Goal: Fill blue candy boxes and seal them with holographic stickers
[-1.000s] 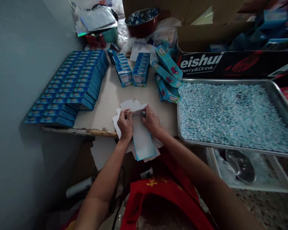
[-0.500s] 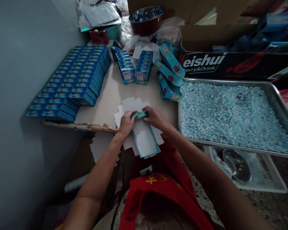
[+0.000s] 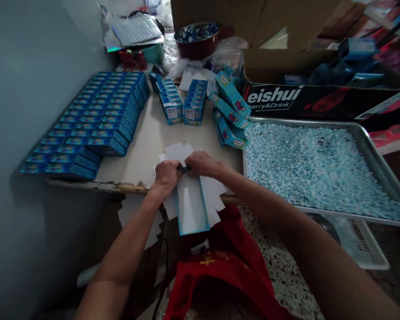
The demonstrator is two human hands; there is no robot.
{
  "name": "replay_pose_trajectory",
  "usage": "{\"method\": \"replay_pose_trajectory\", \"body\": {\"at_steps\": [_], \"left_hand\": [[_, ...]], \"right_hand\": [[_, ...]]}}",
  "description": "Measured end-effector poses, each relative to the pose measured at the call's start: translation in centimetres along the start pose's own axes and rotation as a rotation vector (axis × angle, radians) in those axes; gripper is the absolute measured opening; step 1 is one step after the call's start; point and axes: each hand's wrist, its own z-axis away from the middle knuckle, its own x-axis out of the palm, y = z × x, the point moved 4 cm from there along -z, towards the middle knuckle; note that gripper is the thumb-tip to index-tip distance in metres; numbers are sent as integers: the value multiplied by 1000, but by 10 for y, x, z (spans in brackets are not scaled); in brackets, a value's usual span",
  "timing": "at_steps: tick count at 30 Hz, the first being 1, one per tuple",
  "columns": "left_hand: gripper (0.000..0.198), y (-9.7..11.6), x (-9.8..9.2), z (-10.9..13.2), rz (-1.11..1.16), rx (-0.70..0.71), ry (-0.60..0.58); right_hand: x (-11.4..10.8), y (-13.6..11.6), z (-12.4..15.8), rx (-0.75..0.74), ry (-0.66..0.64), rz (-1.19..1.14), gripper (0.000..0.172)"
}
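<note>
A partly folded cardboard box (image 3: 191,206) lies white side up at the table's front edge, with raised blue-edged sides and its near end open. My left hand (image 3: 167,174) is closed on the left corner of its far end. At the right corner, my right hand (image 3: 202,163) pinches the same end, knuckles up. Between the two hands a short dark blue strip of the end shows; the fingertips are mostly hidden. Underneath lie several flat white box blanks (image 3: 211,193) with notched edges.
Rows of filled blue boxes (image 3: 86,111) stand at left. Two short rows (image 3: 193,102) and some folded open boxes (image 3: 231,113) are farther back. At right, a metal tray (image 3: 363,126) holds pale blue candies, before a large black carton (image 3: 330,102). A bowl (image 3: 197,42) stands behind.
Both hands have turned knuckles up and press closer on the box's far end. The end has folded down to a narrow dark strip. The camera view has shifted slightly.
</note>
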Motion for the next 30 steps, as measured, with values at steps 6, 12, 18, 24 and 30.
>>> {"method": "replay_pose_trajectory", "body": {"at_steps": [6, 12, 18, 24, 30], "left_hand": [[27, 6, -5, 3, -120, 22, -67], [26, 5, -8, 0, -162, 37, -88], [29, 10, -5, -2, -198, 130, -81], [25, 4, -10, -8, 39, 90, 32], [47, -66, -45, 4, 595, -35, 417]], "right_hand": [[1, -15, 1, -90, -28, 74, 31], [-4, -18, 1, -75, -43, 78, 33], [-5, -18, 3, -53, 15, 71, 29], [-12, -23, 13, -56, 14, 63, 30], [-71, 30, 63, 310, 161, -8, 36]]}}
